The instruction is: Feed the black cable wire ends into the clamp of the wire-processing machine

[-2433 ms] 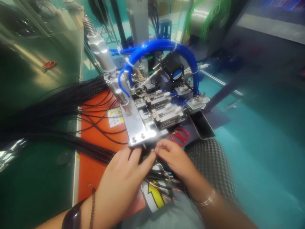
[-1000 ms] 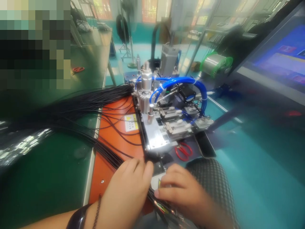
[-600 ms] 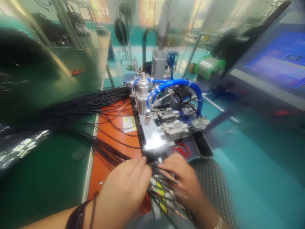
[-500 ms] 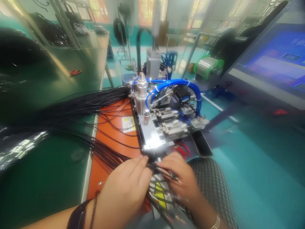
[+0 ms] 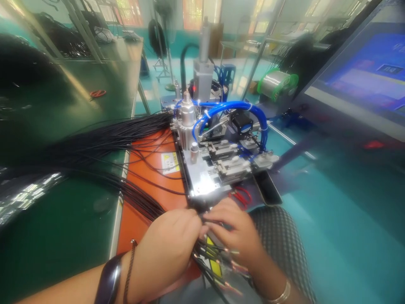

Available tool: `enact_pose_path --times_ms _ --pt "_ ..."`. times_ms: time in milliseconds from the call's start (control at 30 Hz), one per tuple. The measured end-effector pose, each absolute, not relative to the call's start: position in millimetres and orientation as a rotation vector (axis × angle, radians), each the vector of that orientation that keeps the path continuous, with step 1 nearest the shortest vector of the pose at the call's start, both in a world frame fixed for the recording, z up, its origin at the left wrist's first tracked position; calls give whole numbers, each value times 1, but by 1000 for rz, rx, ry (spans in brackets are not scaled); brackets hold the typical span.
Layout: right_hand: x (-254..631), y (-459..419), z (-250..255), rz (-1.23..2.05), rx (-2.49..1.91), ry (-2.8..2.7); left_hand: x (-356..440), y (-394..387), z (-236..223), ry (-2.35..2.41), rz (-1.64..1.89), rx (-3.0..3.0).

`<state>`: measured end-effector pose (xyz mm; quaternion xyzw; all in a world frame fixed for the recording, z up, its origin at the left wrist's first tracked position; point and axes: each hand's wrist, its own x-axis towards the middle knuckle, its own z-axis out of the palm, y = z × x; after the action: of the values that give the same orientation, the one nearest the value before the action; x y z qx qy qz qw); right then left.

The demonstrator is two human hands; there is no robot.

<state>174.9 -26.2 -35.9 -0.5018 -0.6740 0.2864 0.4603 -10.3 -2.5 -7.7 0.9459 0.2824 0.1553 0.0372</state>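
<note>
Left hand (image 5: 166,247) curled on black cables (image 5: 139,202); right hand (image 5: 236,236) on their ends, grip unclear; cables limp, light, best held near the ends; pneumatic jig (image 5: 199,177) just ahead.

The person's left hand (image 5: 167,249) and right hand (image 5: 234,238) are bare, and both forearms are bare as far as the view reaches. The left wrist carries a wide, glossy, dark bangle (image 5: 109,280), smooth and band-like, with a thin brown braided cord bracelet (image 5: 128,270) just beside it on the hand side. The right wrist carries one slim, shiny metal bangle (image 5: 280,293) that catches the light along its curve.
</note>
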Motion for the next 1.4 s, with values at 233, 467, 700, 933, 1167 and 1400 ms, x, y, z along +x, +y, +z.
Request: enact_pose_path --times_ms 233,467,700,933,1167,1400 --pt "173 -31 -34 659 -1374 -1655 -10 0 5 902 106 2793" --pt "185 -39 -28 642 -1507 -1590 -7 6 -1 1015 184 2719" --pt "178 -46 -30 510 -1263 -1794 -9 7 -1 1057 326 2693" --pt "170 -49 -30 319 -1401 -1577 -8 5 -1 1079 354 2684" --pt "171 -44 -37 485 -1493 -1783 -8 4 -2 1104 343 2690" --pt "165 -46 -31 552 -1433 -1624 -8 2 -5 1098 359 2680"
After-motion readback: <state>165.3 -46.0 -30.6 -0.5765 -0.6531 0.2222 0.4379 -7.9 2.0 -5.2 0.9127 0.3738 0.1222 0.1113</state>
